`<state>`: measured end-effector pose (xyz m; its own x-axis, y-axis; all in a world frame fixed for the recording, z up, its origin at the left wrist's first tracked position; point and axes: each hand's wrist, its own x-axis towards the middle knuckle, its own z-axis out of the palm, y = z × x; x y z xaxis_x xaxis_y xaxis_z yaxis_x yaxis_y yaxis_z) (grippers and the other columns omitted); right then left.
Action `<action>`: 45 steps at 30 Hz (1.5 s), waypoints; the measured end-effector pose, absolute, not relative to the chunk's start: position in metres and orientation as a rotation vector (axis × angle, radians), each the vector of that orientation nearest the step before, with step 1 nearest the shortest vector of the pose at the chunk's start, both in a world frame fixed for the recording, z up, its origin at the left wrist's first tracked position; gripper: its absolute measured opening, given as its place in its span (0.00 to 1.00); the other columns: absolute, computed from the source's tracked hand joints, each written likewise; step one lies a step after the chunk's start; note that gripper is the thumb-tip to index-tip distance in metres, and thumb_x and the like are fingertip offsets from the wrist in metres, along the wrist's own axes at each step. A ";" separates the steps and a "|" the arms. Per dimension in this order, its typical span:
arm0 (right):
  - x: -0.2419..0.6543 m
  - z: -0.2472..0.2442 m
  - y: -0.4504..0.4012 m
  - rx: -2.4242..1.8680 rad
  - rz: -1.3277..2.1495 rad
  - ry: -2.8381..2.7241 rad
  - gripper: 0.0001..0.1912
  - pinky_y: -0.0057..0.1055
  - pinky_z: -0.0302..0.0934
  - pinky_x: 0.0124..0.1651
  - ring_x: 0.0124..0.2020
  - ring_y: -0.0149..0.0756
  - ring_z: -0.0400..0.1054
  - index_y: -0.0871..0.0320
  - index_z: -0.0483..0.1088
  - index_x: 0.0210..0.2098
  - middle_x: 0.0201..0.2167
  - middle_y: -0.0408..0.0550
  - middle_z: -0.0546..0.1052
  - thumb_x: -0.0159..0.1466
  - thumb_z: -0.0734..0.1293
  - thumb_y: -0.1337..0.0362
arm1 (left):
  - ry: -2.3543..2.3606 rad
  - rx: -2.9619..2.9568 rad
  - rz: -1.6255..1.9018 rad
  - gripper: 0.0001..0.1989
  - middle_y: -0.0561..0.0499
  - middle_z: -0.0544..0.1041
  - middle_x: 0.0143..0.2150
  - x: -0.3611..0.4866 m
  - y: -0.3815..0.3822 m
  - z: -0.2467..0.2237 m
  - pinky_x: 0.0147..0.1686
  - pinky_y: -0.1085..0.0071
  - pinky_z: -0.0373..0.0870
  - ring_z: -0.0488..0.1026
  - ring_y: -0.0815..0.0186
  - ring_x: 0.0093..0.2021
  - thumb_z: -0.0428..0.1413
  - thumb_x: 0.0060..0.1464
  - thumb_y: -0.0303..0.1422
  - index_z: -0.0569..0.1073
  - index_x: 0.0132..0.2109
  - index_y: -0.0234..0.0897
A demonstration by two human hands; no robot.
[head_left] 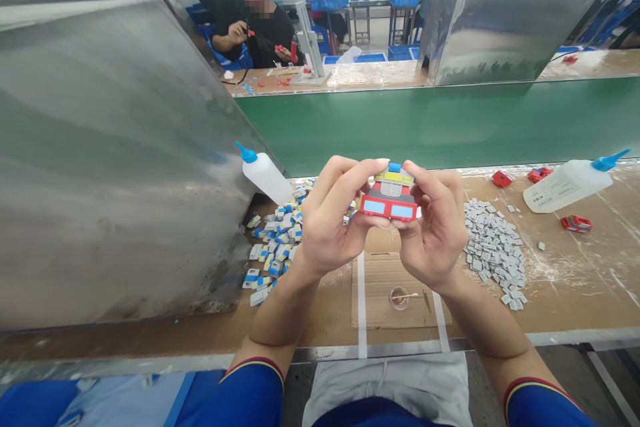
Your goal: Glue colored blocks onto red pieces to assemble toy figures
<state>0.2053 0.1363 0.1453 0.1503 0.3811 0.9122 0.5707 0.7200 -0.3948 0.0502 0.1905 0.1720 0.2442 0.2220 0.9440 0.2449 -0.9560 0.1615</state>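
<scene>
Head cam: left hand (330,220) and right hand (435,230) both clamped on red toy piece (389,200), grip tight; grey bits pile (494,253) right, blue-white bits pile (273,240) left on table (575,273).

We hold a small multicoloured toy figure (389,195) upright between our left hand (327,217) and right hand (434,227), with fingertips pressed against its sides. Its lower edge is a red frame (385,217) around two light-blue panels (374,207), set side by side and facing us. Above them are a ridged grey middle (391,188), a yellow band (393,177) and a small blue knob (395,167).
</scene>
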 end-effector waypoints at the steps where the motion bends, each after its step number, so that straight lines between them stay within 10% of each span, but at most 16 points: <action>1: 0.206 0.145 0.137 -0.840 -0.175 -1.469 0.24 0.34 0.70 0.29 0.39 0.37 0.67 0.47 0.70 0.73 0.45 0.48 0.71 0.80 0.63 0.52 | -0.472 -2.464 -1.858 0.26 0.45 0.81 0.45 0.050 0.191 0.172 0.33 0.69 0.77 0.74 0.65 0.37 0.56 0.74 0.52 0.79 0.64 0.37; 45: 0.205 0.148 0.139 -0.740 -0.046 -1.468 0.23 0.34 0.73 0.32 0.40 0.38 0.68 0.45 0.69 0.73 0.44 0.48 0.70 0.80 0.64 0.55 | -0.451 -2.498 -1.892 0.24 0.48 0.78 0.46 0.051 0.195 0.166 0.35 0.70 0.75 0.74 0.67 0.39 0.55 0.75 0.51 0.78 0.66 0.41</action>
